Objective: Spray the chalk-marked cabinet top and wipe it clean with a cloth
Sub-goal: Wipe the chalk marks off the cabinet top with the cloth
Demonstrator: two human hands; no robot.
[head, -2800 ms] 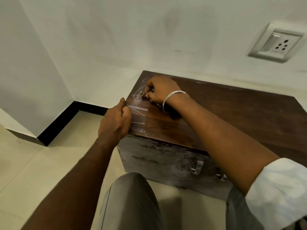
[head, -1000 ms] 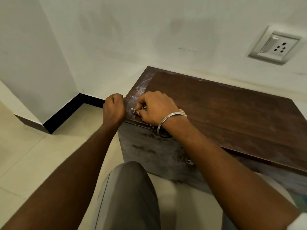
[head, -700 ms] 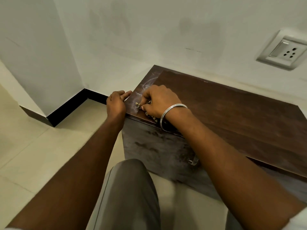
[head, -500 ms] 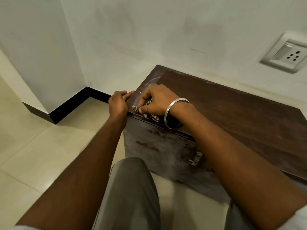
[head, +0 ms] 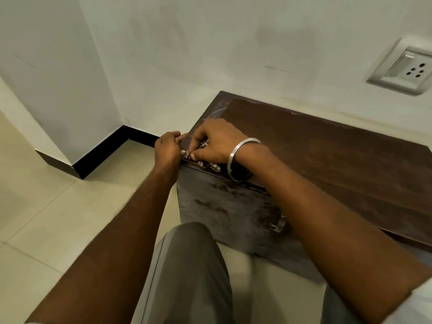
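White walls (head: 210, 43) meeting in a corner, black skirting (head: 100, 155) along the bottom, beige floor tiles (head: 58, 218), and a socket (head: 406, 71) on the wall at the far right. The dark wood cabinet top (head: 327, 160) sits against that wall, w/ faint chalk marks (head: 217, 111) showing at its far left corner. My left hand (head: 167, 148) is at the left edge of the top near the front corner, fingers curled in against the edge; can't tell if it's actually gripping or just resting there tbh. My right hand (head: 217, 141) is on the top right beside it, thumb and fingers pinched tight on a speckled thing (head: 204, 144) (too small to say what it is, sry). Silver bangle (head: 236, 160) on that wrist, hanging over the front edge. Metal handle (head: 278, 224) on the cabinet's scuffed front (head: 222, 206), my grey-trousered knee (head: 191, 265) just below.
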